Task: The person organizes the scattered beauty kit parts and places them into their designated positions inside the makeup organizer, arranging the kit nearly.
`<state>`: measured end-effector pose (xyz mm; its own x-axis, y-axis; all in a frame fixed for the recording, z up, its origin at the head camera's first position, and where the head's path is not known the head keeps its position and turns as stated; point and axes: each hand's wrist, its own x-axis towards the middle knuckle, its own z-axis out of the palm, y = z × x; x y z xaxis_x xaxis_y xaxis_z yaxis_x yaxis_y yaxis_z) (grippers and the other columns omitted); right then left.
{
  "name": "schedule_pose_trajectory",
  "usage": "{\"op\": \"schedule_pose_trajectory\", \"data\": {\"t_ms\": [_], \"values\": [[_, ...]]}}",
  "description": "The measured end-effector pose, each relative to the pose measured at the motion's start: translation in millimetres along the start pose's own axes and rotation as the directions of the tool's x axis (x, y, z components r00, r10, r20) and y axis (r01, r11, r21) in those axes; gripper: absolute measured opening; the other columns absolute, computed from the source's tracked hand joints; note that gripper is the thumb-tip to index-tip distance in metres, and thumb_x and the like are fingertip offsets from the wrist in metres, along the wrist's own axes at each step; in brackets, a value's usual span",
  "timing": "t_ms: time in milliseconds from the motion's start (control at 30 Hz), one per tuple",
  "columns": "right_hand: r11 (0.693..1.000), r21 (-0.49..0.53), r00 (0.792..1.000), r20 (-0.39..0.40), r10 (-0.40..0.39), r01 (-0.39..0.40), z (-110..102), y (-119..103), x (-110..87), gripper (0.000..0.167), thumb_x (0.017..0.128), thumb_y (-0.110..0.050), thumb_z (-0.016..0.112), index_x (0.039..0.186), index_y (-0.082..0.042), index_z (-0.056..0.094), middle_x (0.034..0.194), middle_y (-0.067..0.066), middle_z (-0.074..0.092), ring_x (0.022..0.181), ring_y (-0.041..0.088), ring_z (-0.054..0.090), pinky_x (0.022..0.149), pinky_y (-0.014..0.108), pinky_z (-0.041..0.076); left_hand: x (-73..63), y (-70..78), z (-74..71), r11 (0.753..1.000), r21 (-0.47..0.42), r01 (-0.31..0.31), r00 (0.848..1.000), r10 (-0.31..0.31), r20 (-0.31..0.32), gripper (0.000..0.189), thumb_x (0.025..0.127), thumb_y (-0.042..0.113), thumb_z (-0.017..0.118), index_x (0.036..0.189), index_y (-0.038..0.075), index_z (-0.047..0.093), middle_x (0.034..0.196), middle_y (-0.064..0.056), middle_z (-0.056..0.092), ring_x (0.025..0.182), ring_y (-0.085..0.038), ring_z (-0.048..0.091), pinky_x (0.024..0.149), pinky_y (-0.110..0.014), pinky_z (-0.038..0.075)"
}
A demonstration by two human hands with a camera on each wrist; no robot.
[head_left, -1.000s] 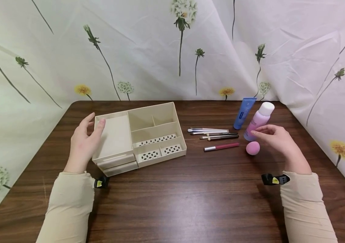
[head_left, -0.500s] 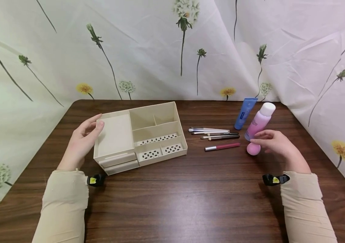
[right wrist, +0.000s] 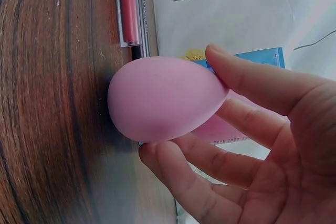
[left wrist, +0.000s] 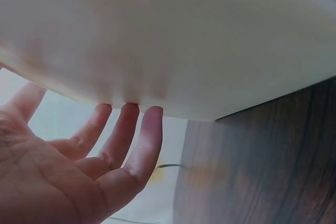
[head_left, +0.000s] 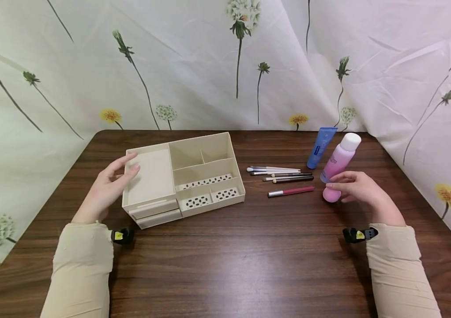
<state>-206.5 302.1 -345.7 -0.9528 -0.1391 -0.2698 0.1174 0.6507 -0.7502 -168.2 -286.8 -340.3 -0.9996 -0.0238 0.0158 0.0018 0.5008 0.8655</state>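
A cream cosmetics organizer [head_left: 150, 176] with several compartments stands on the left of the table. My left hand [head_left: 108, 187] is at its left side, with thumb and forefinger over the rim in the head view. In the left wrist view, the other fingertips [left wrist: 153, 116] touch the edge of its wall [left wrist: 184, 40]. On the right, my right hand [head_left: 358, 187] pinches a pink makeup sponge [right wrist: 163, 98] near its narrow top, thumb on one side and fingers behind. The sponge's broad end is down, close to the tabletop.
Right behind the sponge stand a pink bottle [head_left: 338, 161] with a white cap and a blue tube [head_left: 321, 148]. Several makeup brushes [head_left: 281, 172] and a red-handled brush or pen [head_left: 293, 191] lie between sponge and organizer. A flowered cloth [head_left: 201, 66] hangs behind the wooden table [head_left: 225, 260].
My right hand has come down from beside the bottle onto the top of the sponge. The left hand has shifted slightly at the organizer's left edge, its fingers now over the rim.
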Motion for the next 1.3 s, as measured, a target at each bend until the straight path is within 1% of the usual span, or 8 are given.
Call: {"op": "schedule_pose_trajectory", "data": {"t_ms": [167, 267, 433, 667, 900, 1033, 1133, 1300], "values": [[1.000, 0.017, 1.000, 0.018, -0.008, 0.008, 0.4, 0.2, 0.7, 0.047, 0.096, -0.025, 0.066, 0.123, 0.013, 0.057, 0.102, 0.001, 0.070, 0.084, 0.002, 0.061, 0.074, 0.027, 0.057, -0.4, 1.5, 2.1, 1.000, 0.000, 0.010, 1.000, -0.010, 0.010, 0.059, 0.102, 0.048, 0.049, 0.156, 0.031, 0.033, 0.160, -0.017, 0.025, 0.109, -0.007, 0.042, 0.087, -0.029, 0.038], [1.000, 0.013, 1.000, 0.026, -0.010, 0.010, 0.5, -0.2, 0.7, 0.047, 0.096, -0.026, 0.067, 0.122, 0.013, 0.060, 0.101, -0.001, 0.069, 0.085, 0.001, 0.060, 0.075, 0.027, 0.057, -0.1, 1.2, 2.7, 1.000, 0.001, 0.015, 1.000, -0.015, 0.016, 0.060, 0.101, 0.049, 0.049, 0.156, 0.030, 0.032, 0.160, -0.018, 0.025, 0.109, -0.008, 0.042, 0.087, -0.029, 0.039], [0.999, -0.036, 0.999, 0.036, -0.007, 0.008, -0.4, -0.1, 0.8, 0.050, 0.096, -0.029, 0.068, 0.122, 0.013, 0.060, 0.102, 0.002, 0.070, 0.086, 0.001, 0.061, 0.079, 0.030, 0.058, 0.3, 1.1, 2.4, 1.000, 0.004, 0.018, 1.000, -0.019, 0.024, 0.061, 0.101, 0.050, 0.050, 0.156, 0.029, 0.032, 0.160, -0.018, 0.025, 0.111, -0.010, 0.042, 0.087, -0.031, 0.038], [0.999, -0.053, 0.998, 0.057, 0.006, -0.003, 0.7, -0.1, 0.8, 0.052, 0.090, -0.015, 0.071, 0.127, 0.016, 0.052, 0.104, 0.007, 0.068, 0.084, 0.007, 0.063, 0.080, 0.026, 0.054, 1.3, -0.2, 2.1, 1.000, 0.003, 0.021, 0.999, -0.021, 0.025, 0.061, 0.101, 0.050, 0.049, 0.156, 0.029, 0.033, 0.162, -0.017, 0.020, 0.112, -0.013, 0.041, 0.088, -0.032, 0.037], [0.998, -0.068, 0.999, 0.052, 0.013, -0.010, 1.3, -1.0, 0.7, 0.053, 0.088, -0.013, 0.072, 0.127, 0.015, 0.052, 0.106, 0.010, 0.066, 0.084, 0.008, 0.061, 0.078, 0.024, 0.050, 2.0, -2.1, 1.7, 1.000, -0.001, 0.022, 1.000, -0.022, 0.023, 0.059, 0.101, 0.050, 0.048, 0.155, 0.029, 0.035, 0.159, -0.017, 0.023, 0.110, -0.012, 0.040, 0.086, -0.030, 0.039], [0.997, -0.070, 0.998, 0.058, -0.007, 0.011, 1.2, -2.9, -0.3, 0.052, 0.089, -0.015, 0.072, 0.127, 0.015, 0.052, 0.104, 0.008, 0.067, 0.084, 0.007, 0.062, 0.077, 0.024, 0.051, 2.4, -1.8, 0.0, 0.998, -0.019, 0.054, 0.996, -0.052, 0.067, 0.061, 0.101, 0.052, 0.046, 0.157, 0.031, 0.030, 0.164, -0.013, 0.014, 0.126, -0.025, 0.036, 0.094, -0.041, 0.038], [0.996, -0.088, 0.998, 0.063, -0.018, 0.023, 1.6, -5.8, -1.7, 0.053, 0.090, -0.019, 0.072, 0.127, 0.014, 0.053, 0.108, 0.013, 0.066, 0.087, 0.011, 0.062, 0.078, 0.026, 0.052, 3.0, -2.0, -0.9, 0.997, -0.026, 0.069, 0.993, -0.067, 0.096, 0.063, 0.102, 0.053, 0.045, 0.157, 0.031, 0.027, 0.166, -0.010, 0.008, 0.132, -0.027, 0.035, 0.096, -0.043, 0.039], [0.993, -0.115, 0.997, 0.066, -0.025, 0.033, 2.4, -10.8, -2.9, 0.053, 0.091, -0.024, 0.072, 0.128, 0.010, 0.055, 0.117, 0.021, 0.063, 0.094, 0.016, 0.061, 0.081, 0.027, 0.054, 3.2, -1.9, -1.5, 0.997, -0.024, 0.068, 0.992, -0.065, 0.109, 0.064, 0.102, 0.053, 0.045, 0.158, 0.029, 0.026, 0.166, -0.012, 0.007, 0.120, -0.017, 0.043, 0.085, -0.025, 0.047]]}}
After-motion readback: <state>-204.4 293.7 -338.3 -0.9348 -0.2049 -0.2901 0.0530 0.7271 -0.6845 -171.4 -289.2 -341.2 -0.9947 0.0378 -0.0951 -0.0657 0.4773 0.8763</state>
